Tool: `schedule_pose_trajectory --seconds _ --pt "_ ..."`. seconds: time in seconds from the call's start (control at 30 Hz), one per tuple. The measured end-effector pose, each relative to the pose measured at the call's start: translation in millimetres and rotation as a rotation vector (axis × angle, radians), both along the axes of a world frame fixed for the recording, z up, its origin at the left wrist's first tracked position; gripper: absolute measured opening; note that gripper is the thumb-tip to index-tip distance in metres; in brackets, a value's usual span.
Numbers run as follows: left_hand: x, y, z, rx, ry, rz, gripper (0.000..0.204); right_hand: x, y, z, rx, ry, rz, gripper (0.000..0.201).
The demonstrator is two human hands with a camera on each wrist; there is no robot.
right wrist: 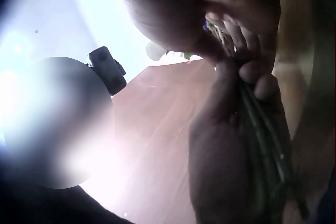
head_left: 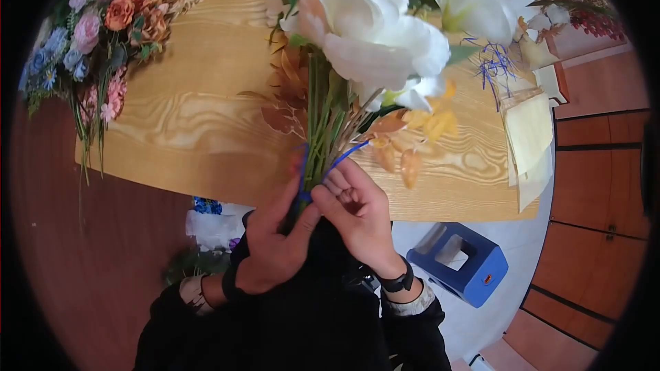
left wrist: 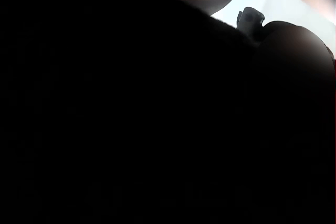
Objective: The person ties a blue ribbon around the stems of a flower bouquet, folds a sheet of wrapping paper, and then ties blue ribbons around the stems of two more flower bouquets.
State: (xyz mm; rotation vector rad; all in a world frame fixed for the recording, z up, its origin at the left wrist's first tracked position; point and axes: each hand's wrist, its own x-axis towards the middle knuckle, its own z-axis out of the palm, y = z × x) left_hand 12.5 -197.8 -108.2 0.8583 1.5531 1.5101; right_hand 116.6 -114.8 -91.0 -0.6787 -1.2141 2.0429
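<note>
A bouquet with large white flowers point(head_left: 371, 27), green stems point(head_left: 317, 117) and orange leaves point(head_left: 402, 141) is held upright over the table's near edge. The left hand point(head_left: 275, 240) grips the stems from the left, its fingers partly behind them. At the binding point the right hand point(head_left: 357, 213) pinches with thumb and curled fingers by a blue tie point(head_left: 349, 154) wrapped round the stems. In the right wrist view both hands meet around the stems point(right wrist: 262, 145), whose lower ends extend past them. The left wrist view is mostly dark.
On the wooden table point(head_left: 199, 117), coloured artificial flowers point(head_left: 86, 34) lie at the left. Blue ties point(head_left: 496, 65) and pale wrapping sheets point(head_left: 528, 137) are at the right. A blue stool point(head_left: 474, 275) stands on the floor, below right.
</note>
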Motion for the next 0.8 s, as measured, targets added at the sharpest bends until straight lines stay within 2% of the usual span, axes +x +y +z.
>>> schedule_pose_trajectory --seconds 0.07,0.1,0.13,0.17,0.2,0.23,0.27,0.33,0.37,0.4,0.43,0.5,0.57,0.67,0.8 --pt "-0.2 4.3 -0.9 0.152 0.338 -0.084 0.043 7.0 4.8 -1.1 -0.047 -0.016 0.013 0.041" --pt "-6.6 8.2 9.0 0.057 0.315 -0.189 0.034 13.0 9.9 -6.8 -0.059 -0.039 0.024 0.039" --pt "-15.0 8.7 13.8 0.050 0.309 -0.187 0.034 15.2 12.6 -9.2 -0.074 -0.063 0.031 0.038" --pt "-24.7 8.3 16.6 0.019 0.379 -0.273 0.029 14.3 13.2 -3.6 -0.203 -0.051 -0.027 0.035" --pt "-29.2 8.1 18.0 -0.009 0.449 -0.362 0.025 15.8 11.7 -4.9 -0.206 -0.055 -0.028 0.035" --pt "-25.0 9.8 19.2 0.028 0.387 -0.191 0.016 18.6 8.2 -6.7 -0.239 -0.017 -0.046 0.036" --pt "-26.5 11.7 20.1 0.022 0.382 -0.191 0.016 21.6 4.1 -8.0 -0.273 0.021 -0.063 0.037" --pt "-33.8 19.5 20.8 -0.156 0.174 -0.062 0.016 26.9 -4.8 -7.9 -0.279 0.012 -0.043 0.042" --pt "-34.1 23.8 19.2 -0.087 0.123 -0.040 0.014 29.2 -7.2 -9.6 -0.237 0.017 -0.007 0.046" --pt "-32.3 27.3 20.7 -0.098 0.124 -0.042 0.014 31.9 -8.9 -11.7 -0.198 0.023 0.028 0.051" --pt "-29.6 30.2 23.8 -0.052 0.058 -0.093 0.013 38.2 -7.5 -15.4 -0.185 0.026 0.098 0.064" --pt "-26.2 28.5 24.4 -0.025 -0.008 -0.144 0.013 45.6 -7.5 -16.1 -0.204 0.044 0.140 0.070" --pt "-23.3 28.2 22.0 -0.185 0.065 -0.315 0.018 52.6 -7.4 -22.0 -0.177 0.034 0.247 0.085" --pt "-17.3 34.4 18.9 -0.270 0.135 -0.312 0.018 49.4 -17.7 -31.4 -0.092 0.125 0.212 0.090" --pt "-15.6 36.7 24.8 -0.294 -0.016 -0.218 0.017 47.5 -7.8 -9.1 -0.215 -0.039 0.282 0.092"
